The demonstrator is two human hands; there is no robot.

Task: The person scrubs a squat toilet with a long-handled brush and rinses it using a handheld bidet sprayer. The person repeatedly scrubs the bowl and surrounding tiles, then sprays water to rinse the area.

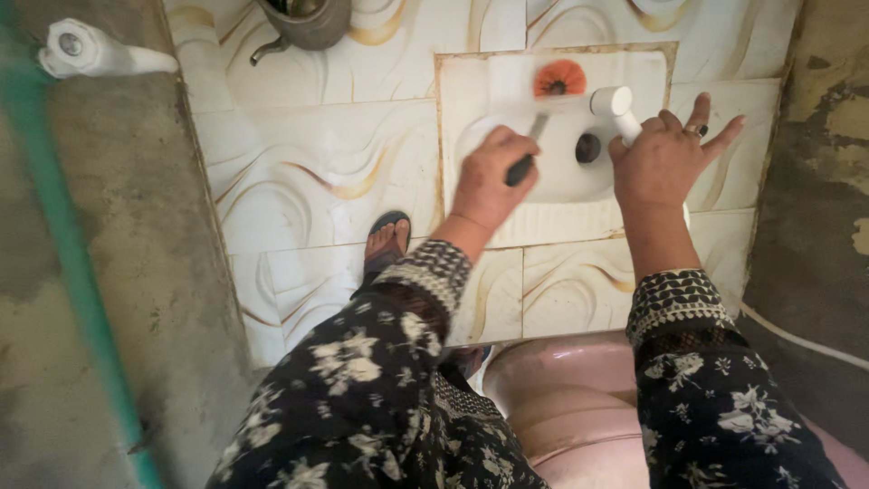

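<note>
White ceramic squat pan (507, 91) lies just ahead of both hands. Your left hand (493, 177) grips a dark-handled brush (527, 158), its shaft angled up toward the orange bristles (559, 79); your right hand (665, 158) holds a white bottle (617, 107), nearer the drain hole (587, 148).

Ahead of us: white floor-level squat toilet pan (561, 181) set in cream swirl-patterned tile floor (308, 163).
Behind it: grey metal pot (303, 20).
On our left: green pipe (63, 235).
</note>
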